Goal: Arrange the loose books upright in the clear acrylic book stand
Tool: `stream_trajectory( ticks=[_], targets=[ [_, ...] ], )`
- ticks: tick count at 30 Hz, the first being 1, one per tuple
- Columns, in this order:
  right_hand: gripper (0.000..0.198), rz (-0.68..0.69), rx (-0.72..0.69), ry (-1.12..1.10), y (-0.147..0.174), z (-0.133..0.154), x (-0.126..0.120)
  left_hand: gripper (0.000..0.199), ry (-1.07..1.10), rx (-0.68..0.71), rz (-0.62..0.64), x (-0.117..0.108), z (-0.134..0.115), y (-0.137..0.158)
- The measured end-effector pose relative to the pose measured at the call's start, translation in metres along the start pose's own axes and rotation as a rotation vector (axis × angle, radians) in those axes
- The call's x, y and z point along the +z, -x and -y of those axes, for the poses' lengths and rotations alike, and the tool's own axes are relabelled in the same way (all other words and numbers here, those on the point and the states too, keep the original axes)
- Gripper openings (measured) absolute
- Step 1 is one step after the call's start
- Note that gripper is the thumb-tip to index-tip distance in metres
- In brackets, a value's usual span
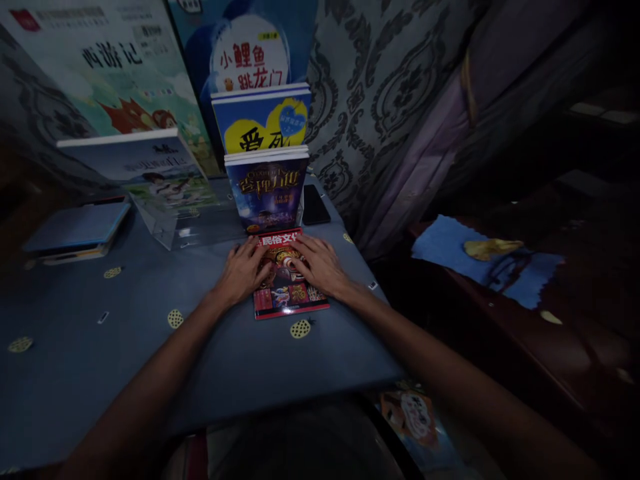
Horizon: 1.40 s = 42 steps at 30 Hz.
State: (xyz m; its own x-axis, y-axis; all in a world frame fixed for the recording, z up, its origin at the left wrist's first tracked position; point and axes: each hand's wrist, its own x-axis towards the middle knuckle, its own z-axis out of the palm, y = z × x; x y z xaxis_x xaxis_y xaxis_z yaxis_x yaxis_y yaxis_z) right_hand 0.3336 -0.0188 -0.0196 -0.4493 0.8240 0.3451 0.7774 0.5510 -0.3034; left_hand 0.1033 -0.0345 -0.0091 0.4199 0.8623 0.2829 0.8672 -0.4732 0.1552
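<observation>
A red book (285, 303) with a patterned cover lies flat on the table, its top edge close to the upright books. My left hand (243, 268) rests on its left side, fingers spread over the cover. On the right side of the same book lies my right hand (319, 267), fingers stretched out and pointing inward. Just behind it stands a purple book (267, 193); a blue and yellow book (263, 123) rises behind that one. Further back leans a large blue book (250, 47) with a white oval on its cover.
A light-covered book (160, 177) rests on a clear stand at the left, before a tall green book (130, 80). Stacked books (80, 227) lie far left. A dark phone-like slab (315, 204) sits right of the upright books. Glasses (507, 270) lie on a blue cloth (445, 243).
</observation>
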Motion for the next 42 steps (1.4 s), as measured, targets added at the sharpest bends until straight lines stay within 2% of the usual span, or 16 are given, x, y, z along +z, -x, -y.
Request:
stream_trajectory(
  ticks=[15,23,35,42],
  targets=[
    [0.043,0.059,-0.084,0.113,0.085,0.023,-0.017,0.039,-0.01,-0.028,0.03,-0.002,-0.002,0.0],
    [0.039,-0.002,-0.21,0.061,0.117,0.026,-0.033,0.039,-0.013,-0.026,0.034,-0.001,-0.002,0.001],
    [0.026,-0.086,-0.199,-0.043,0.118,0.039,-0.047,0.039,-0.009,-0.017,-0.002,-0.003,-0.002,0.001],
    [0.026,-0.063,-0.194,-0.047,0.118,0.04,-0.049,0.033,0.032,0.098,-0.062,-0.006,-0.01,0.015]
  ],
)
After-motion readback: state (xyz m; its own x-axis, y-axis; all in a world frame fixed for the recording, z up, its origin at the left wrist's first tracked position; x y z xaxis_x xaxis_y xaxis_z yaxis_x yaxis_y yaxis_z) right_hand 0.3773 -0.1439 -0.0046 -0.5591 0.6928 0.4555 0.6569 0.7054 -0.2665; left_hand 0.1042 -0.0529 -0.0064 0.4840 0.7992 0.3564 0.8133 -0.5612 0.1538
